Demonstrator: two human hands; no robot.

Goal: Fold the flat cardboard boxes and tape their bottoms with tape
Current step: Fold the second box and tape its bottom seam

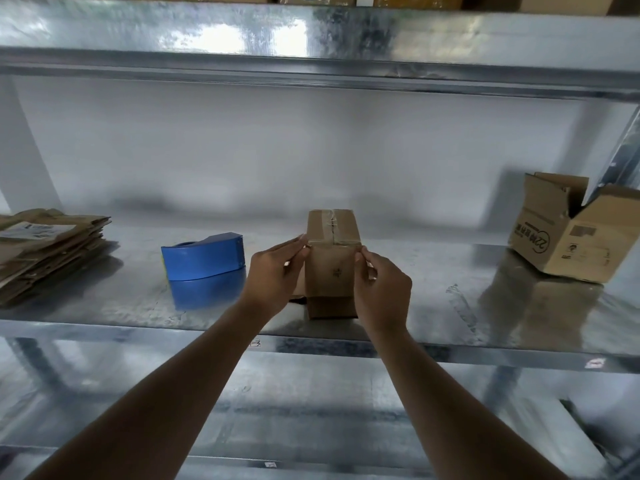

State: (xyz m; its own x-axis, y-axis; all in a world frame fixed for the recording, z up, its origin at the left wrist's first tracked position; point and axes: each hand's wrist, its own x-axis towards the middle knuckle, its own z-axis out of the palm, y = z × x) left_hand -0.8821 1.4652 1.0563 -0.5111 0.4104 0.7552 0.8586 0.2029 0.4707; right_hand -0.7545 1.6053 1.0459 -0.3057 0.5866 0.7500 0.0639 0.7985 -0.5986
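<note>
A small brown cardboard box (331, 258) stands on the metal shelf (433, 306) in the middle, its taped face turned up with clear tape along the seam. My left hand (275, 271) holds its left side, fingertips at the upper left edge. My right hand (381, 282) holds its right side, thumb and fingers at the upper right edge. A blue tape dispenser (204, 255) lies on the shelf just left of my left hand. A stack of flat cardboard boxes (45, 247) sits at the far left.
A larger open cardboard box (571, 233) with printed marks lies tilted at the right end of the shelf. A second metal shelf (311, 32) runs overhead with boxes on it. A lower shelf shows below my arms.
</note>
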